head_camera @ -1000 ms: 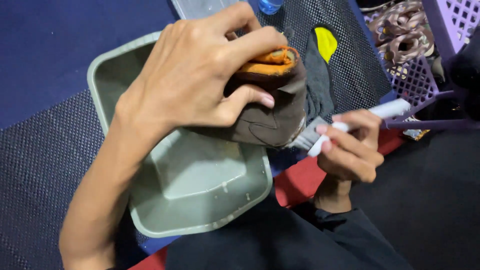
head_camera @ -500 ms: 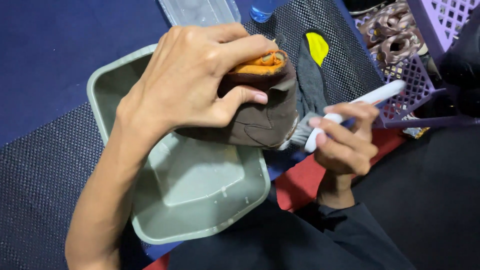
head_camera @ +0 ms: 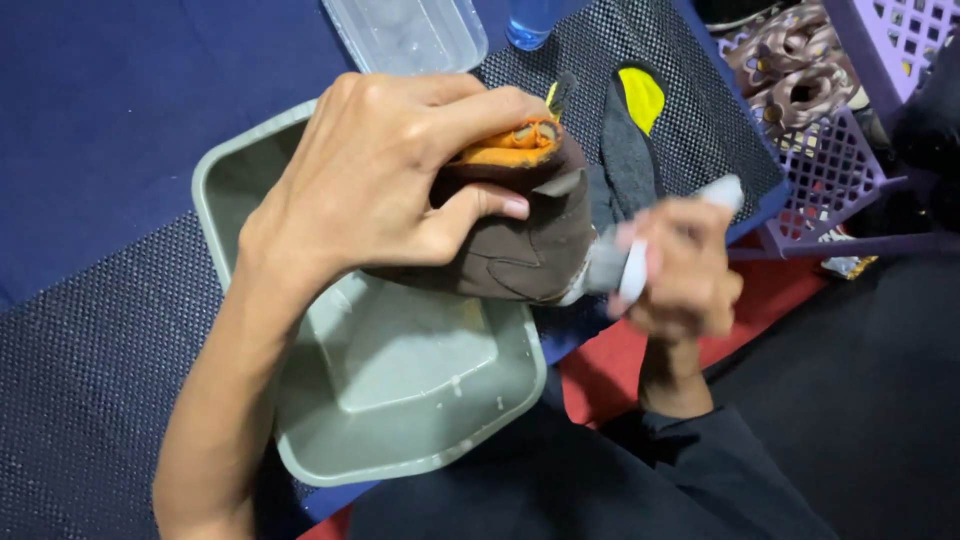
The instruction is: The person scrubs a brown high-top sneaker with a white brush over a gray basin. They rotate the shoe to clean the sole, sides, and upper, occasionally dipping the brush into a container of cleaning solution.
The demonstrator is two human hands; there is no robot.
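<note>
My left hand [head_camera: 385,185] grips a brown shoe [head_camera: 510,250] with an orange lining, holding it above a grey-green plastic basin [head_camera: 400,400]. My right hand [head_camera: 680,270], blurred by motion, is shut on a white brush [head_camera: 640,262] whose head sits against the shoe's toe end. A dark insole with a yellow heel patch [head_camera: 632,130] lies on the black mesh mat just behind the shoe.
A clear plastic container [head_camera: 405,32] and a blue bottle [head_camera: 530,20] stand at the far edge. A purple lattice basket [head_camera: 830,160] holding brown footwear is at the right. A blue cloth [head_camera: 90,120] covers the left; a red surface [head_camera: 610,370] lies near my right wrist.
My right hand has moved the brush along the shoe's toe and is now motion-blurred. My left hand keeps the shoe over the basin, tilted slightly.
</note>
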